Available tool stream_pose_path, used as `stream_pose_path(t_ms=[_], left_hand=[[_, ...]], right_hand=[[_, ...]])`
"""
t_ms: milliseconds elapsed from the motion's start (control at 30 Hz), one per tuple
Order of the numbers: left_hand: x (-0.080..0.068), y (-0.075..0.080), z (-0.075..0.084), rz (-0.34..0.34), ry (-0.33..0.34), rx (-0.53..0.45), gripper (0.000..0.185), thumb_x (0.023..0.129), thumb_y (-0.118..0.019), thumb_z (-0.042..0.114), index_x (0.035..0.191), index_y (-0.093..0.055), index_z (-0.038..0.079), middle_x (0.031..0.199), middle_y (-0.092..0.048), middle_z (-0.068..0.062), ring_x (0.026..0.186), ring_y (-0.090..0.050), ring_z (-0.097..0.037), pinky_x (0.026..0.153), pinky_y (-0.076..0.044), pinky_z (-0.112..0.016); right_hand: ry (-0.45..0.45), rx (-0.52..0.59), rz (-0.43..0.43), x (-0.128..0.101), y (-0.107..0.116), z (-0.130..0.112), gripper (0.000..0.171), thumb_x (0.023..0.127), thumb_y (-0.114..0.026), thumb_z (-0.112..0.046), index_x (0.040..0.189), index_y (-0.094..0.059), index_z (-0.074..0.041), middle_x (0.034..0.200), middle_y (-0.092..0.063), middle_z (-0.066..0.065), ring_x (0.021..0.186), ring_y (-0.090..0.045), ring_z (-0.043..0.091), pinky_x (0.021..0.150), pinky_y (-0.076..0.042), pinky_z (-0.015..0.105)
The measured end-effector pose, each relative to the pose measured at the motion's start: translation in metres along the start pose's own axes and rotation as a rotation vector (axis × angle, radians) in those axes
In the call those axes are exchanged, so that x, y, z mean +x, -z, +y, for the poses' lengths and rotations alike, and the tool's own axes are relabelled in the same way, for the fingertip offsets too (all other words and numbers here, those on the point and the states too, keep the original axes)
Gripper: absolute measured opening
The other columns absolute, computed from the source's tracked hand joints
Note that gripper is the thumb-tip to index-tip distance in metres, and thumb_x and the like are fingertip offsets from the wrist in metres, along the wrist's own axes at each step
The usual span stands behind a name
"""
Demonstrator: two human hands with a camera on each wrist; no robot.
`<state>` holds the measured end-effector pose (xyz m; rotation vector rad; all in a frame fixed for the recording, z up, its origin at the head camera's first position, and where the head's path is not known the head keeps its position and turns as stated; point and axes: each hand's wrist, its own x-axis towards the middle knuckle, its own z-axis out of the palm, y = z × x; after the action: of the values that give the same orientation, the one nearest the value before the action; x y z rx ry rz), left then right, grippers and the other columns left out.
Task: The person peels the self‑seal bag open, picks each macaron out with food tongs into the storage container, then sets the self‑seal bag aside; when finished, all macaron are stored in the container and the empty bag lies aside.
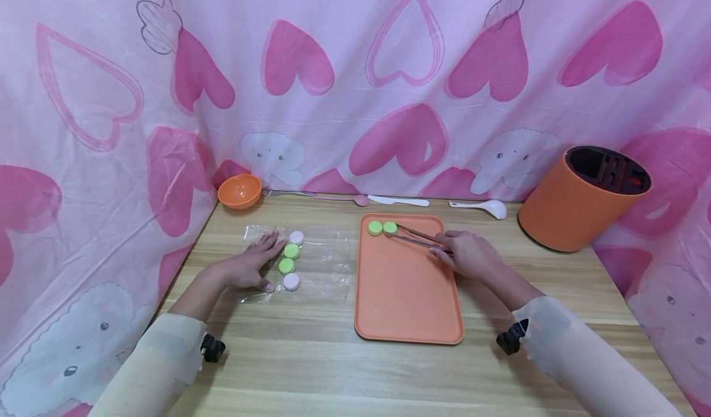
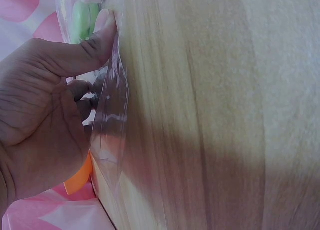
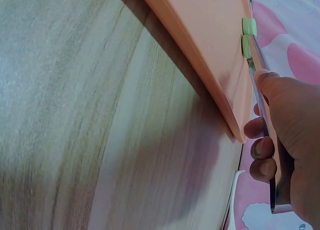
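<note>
Head view: grips the metal tongs [image 1: 413, 240] in the right hand [image 1: 469, 253], with thumb and fingers curled round both arms. Aims them slantwise over the orange tray [image 1: 408, 293], long axis from the hand at the right edge toward the far left corner. Has the inner green macaron [image 1: 390, 227] at the tips, between the two arms, just beside the outer green macaron [image 1: 375, 227]. Cannot tell whether squeezed or only straddled. Rests the left hand [image 1: 250, 266] on clear plastic [image 1: 328, 260], fingers extended and gripping nothing. Has a column of four macarons [image 1: 286, 266] just right of those fingertips: lilac, green, green, lilac, from back to front. Lies well left of the tong tips, so nearer the left hand.

Left wrist view: shows the thumb out over the plastic, apart from the partly hidden other fingers. Shows green pieces just past the thumb tip.

Right wrist view: shows the same grip on the tongs from the side, with the two green macarons beyond the thumb at the far end. Seems to hinge on that line: inner macaron at the tips, outer one close behind, little room farther left.
</note>
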<state>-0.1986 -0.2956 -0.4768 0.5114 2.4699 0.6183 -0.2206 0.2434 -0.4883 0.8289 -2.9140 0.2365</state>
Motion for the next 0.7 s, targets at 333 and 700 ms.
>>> stream_pose_path(t_ms=[333, 700], left_hand=[[0.0009, -0.001, -0.0022, 0.004, -0.01, 0.015, 0.112, 0.092, -0.087, 0.021, 0.178, -0.016, 0.009, 0.186, 0.01, -0.023, 0.17, 0.012, -0.053, 0.136, 0.003, -0.074], [0.0001, 0.0002, -0.0023, -0.004, 0.01, 0.007, 0.112, 0.093, -0.087, 0.021, 0.178, -0.014, 0.012, 0.186, 0.012, -0.02, 0.171, 0.014, -0.051, 0.137, 0.004, -0.073]], right_hand=[[-0.035, -0.002, -0.045, 0.0015, 0.0014, -0.0008, 0.033, 0.103, -0.079, -0.037, 0.122, -0.081, -0.01, 0.095, -0.073, 0.005, 0.07, -0.06, 0.016, 0.066, -0.06, 0.039], [-0.059, -0.001, -0.034, 0.0009, 0.0056, -0.001, 0.031, 0.102, -0.08, -0.037, 0.12, -0.079, -0.012, 0.098, -0.072, 0.008, 0.073, -0.06, 0.02, 0.065, -0.058, 0.04]])
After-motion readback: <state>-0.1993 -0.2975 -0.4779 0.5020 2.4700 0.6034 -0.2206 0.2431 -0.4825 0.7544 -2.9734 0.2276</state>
